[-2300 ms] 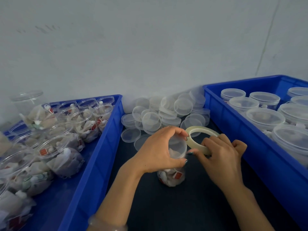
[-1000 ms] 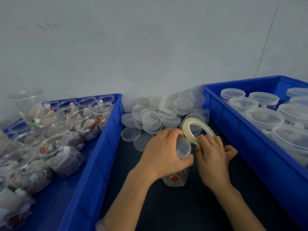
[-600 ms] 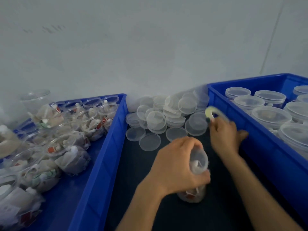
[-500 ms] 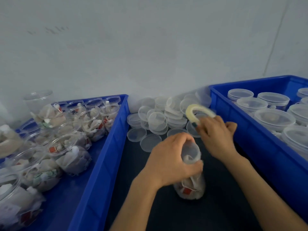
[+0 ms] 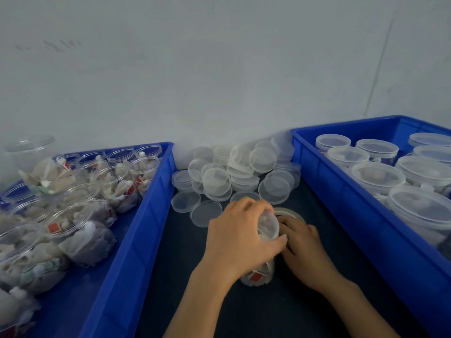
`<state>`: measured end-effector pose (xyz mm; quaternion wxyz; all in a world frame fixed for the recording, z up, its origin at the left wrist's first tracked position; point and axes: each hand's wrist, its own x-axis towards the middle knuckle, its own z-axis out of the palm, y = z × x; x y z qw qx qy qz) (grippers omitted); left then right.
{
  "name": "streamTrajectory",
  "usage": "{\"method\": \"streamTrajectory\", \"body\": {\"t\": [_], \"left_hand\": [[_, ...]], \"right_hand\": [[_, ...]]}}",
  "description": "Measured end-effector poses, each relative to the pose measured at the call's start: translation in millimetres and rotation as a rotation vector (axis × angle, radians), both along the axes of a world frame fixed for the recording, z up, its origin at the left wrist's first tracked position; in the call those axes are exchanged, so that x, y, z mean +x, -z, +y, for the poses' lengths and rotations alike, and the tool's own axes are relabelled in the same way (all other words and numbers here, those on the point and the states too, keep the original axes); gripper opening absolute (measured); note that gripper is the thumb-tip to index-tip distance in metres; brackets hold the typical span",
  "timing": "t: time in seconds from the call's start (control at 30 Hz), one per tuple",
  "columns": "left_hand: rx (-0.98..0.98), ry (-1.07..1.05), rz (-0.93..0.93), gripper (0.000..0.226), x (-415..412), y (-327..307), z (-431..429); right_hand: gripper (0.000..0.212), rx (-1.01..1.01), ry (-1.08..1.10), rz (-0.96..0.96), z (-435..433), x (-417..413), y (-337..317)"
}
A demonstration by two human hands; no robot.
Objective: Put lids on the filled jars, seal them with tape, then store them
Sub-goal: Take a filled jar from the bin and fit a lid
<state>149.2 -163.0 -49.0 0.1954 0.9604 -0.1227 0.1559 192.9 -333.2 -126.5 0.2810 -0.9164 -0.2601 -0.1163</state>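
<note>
A clear filled jar with a lid stands on the dark mat between two blue bins. My left hand grips the jar around its top, fingers curled over the lid's rim. My right hand is pressed against the jar's right side and holds a pale roll of tape, whose far edge shows behind the fingers. The jar's middle is hidden by my left hand.
The left blue bin holds several open filled jars. The right blue bin holds several lidded jars. A heap of loose clear lids lies at the back of the mat, against the white wall.
My right hand has brought the tape roll from up behind the jar down against the jar's right side. My left hand still grips the jar's top, which has turned slightly.
</note>
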Motion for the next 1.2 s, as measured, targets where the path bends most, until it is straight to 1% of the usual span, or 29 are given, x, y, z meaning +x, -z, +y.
{"method": "streamTrajectory", "body": {"t": [0.03, 0.07, 0.1, 0.13, 0.17, 0.23, 0.3, 0.33, 0.37, 0.4, 0.47, 0.5, 0.53, 0.57, 0.6, 0.63, 0.7, 0.73, 0.8, 0.9, 0.93, 0.97, 1.0, 1.07, 1.1, 1.13, 1.2], "left_hand": [[0.000, -0.032, -0.015, 0.060, 2.7, 1.6, 0.3], [-0.006, -0.053, -0.037, 0.067, 5.0, 3.2, 0.6], [-0.029, -0.056, -0.061, 0.072, 6.8, 4.5, 0.7], [-0.081, -0.038, -0.087, 0.071, 8.1, 5.9, 0.9], [-0.168, -0.009, -0.114, 0.067, 9.0, 7.7, 1.1], [-0.442, 0.051, -0.139, 0.054, 8.9, 12.7, 4.1], [-0.742, 0.100, -0.089, 0.041, 9.7, 17.8, 10.3], [-0.860, 0.112, -0.056, 0.035, 9.6, 20.8, 13.2], [-0.953, 0.114, -0.018, 0.031, 9.1, 24.8, 15.6], [-1.028, 0.109, 0.029, 0.032, 8.0, 29.3, 17.3], [-1.133, 0.070, 0.147, 0.046, 5.9, 42.1, 19.5], [-1.156, 0.026, 0.210, 0.052, 4.6, 49.2, 20.8], [-1.155, -0.026, 0.267, 0.051, 3.6, 54.6, 23.3], [-1.126, -0.070, 0.312, 0.043, 3.9, 58.5, 26.6], [-1.078, -0.096, 0.354, 0.036, 4.3, 59.8, 29.7], [-0.994, -0.107, 0.394, 0.033, 5.4, 60.9, 32.4], [-0.785, -0.106, 0.430, 0.032, 8.0, 65.1, 35.0], [-0.714, -0.103, 0.419, 0.029, 9.2, 66.7, 35.5], [-0.644, -0.090, 0.392, 0.021, 10.0, 68.3, 35.3], [-0.571, -0.076, 0.392, 0.020, 9.8, 69.5, 34.9], [-0.560, -0.072, 0.398, 0.020, 10.2, 69.9, 34.7], [-0.557, -0.070, 0.400, 0.019, 10.9, 70.2, 34.6], [-0.557, -0.069, 0.400, 0.019, 11.4, 70.9, 34.4], [-0.556, -0.063, 0.393, 0.020, 12.0, 72.1, 34.4], [-0.550, -0.063, 0.388, 0.020, 12.2, 72.5, 34.5], [-0.545, -0.063, 0.387, 0.020, 12.4, 73.1, 34.6], [-0.543, -0.060, 0.387, 0.020, 12.2, 74.6, 35.0]], "right_hand": [[0.043, 0.171, -0.079, 0.014, 3.4, -5.2, -5.0], [0.046, 0.368, -0.163, 0.075, 7.3, -11.9, -10.4], [0.053, 0.520, -0.239, 0.157, 10.9, -18.6, -14.7], [0.061, 0.583, -0.294, 0.225, 14.3, -24.9, -17.3], [0.069, 0.578, -0.322, 0.266, 18.5, -29.5, -18.5], [0.080, 0.541, -0.329, 0.298, 27.3, -33.3, -15.8], [0.101, 0.543, -0.291, 0.295, 34.5, -32.6, -11.3], [0.109, 0.536, -0.266, 0.279, 37.4, -31.9, -9.3], [0.112, 0.535, -0.248, 0.257, 39.9, -31.1, -7.5], [0.110, 0.542, -0.240, 0.230, 41.4, -30.4, -5.2], [0.101, 0.551, -0.225, 0.186, 42.9, -29.1, -2.4], [0.100, 0.548, -0.221, 0.180, 42.8, -28.3, -2.2], [0.099, 0.548, -0.224, 0.184, 42.0, -27.1, -2.0], [0.099, 0.561, -0.231, 0.201, 40.8, -26.2, -2.2], [0.099, 0.592, -0.232, 0.234, 38.3, -25.4, -2.7], [0.100, 0.647, -0.230, 0.271, 35.0, -24.6, -3.8], [0.097, 0.786, -0.202, 0.316, 25.6, -22.6, -11.0], [0.092, 0.855, -0.169, 0.312, 19.9, -22.6, -18.5], [0.079, 1.021, -0.081, 0.284, 6.6, -23.2, -36.8], [0.062, 1.347, 0.140, 0.239, -20.8, -23.6, -69.3], [0.061, 1.428, 0.184, 0.206, -32.2, -25.0, -80.4], [0.066, 1.467, 0.221, 0.157, -43.7, -27.4, -91.4], [0.078, 1.462, 0.277, 0.099, -54.5, -30.7, -102.4], [0.108, 1.370, 0.439, 0.015, -75.3, -37.1, -119.3], [0.115, 1.307, 0.497, 0.005, -84.5, -39.2, -123.1], [0.118, 1.248, 0.528, 0.018, -91.9, -40.9, -124.4], [0.114, 1.179, 0.576, 0.060, -99.0, -43.6, -123.2]]}}
